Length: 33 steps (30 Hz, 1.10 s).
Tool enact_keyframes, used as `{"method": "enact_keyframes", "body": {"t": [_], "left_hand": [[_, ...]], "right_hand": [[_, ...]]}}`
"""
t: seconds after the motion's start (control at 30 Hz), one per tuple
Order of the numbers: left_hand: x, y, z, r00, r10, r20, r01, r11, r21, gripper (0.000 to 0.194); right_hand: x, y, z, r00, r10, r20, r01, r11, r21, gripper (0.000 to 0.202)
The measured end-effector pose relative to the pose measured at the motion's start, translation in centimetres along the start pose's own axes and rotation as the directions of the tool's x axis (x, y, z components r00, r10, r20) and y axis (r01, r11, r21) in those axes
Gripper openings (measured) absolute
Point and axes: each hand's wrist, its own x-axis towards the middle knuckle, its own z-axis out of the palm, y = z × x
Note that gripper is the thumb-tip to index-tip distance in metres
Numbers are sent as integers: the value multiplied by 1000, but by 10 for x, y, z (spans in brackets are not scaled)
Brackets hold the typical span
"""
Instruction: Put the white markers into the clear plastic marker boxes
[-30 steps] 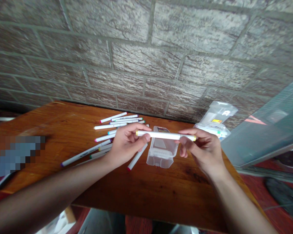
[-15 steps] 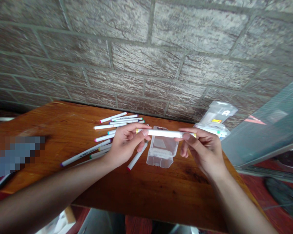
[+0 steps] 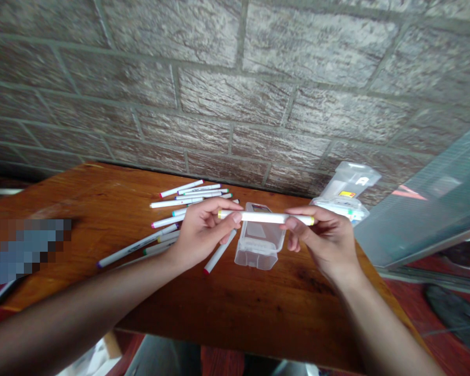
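Note:
A white marker with yellow ends lies level between my two hands, above the table. My left hand pinches it near its left end with thumb and fingers. Toward the right end, my right hand grips it the same way. Behind and below the marker stands a clear plastic case, partly hidden by it. A marker with a red end rests on the table between my left hand and the case.
Several white markers with coloured ends lie scattered on the wooden table at left. A second clear case, its lid raised, stands at the right by the brick wall. A blurred-out object is at far left.
The marker has turned slightly in my fingers, its right end now a bit lower. My right thumb and fingers have shifted a little left along it.

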Motion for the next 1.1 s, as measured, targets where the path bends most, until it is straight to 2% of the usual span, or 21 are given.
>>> {"method": "enact_keyframes", "body": {"t": [0.27,0.5,0.8,1.1], "left_hand": [[-1,0,1,1000,14,8,-14,1000,-11,14],[-1,0,1,1000,25,9,-25,999,-27,14],[-1,1,0,1000,1,16,0,999,-54,14],[-1,-2,-2,1000,11,19,-8,991,-135,18]], "right_hand": [[-2,3,-3,998,23,50,-26,998,59,15],[-1,-2,2,1000,14,4,-14,1000,24,20],[0,4,-3,998,12,56,-17,996,85,15],[-1,4,-5,998,20,60,-27,993,115,14]]}}
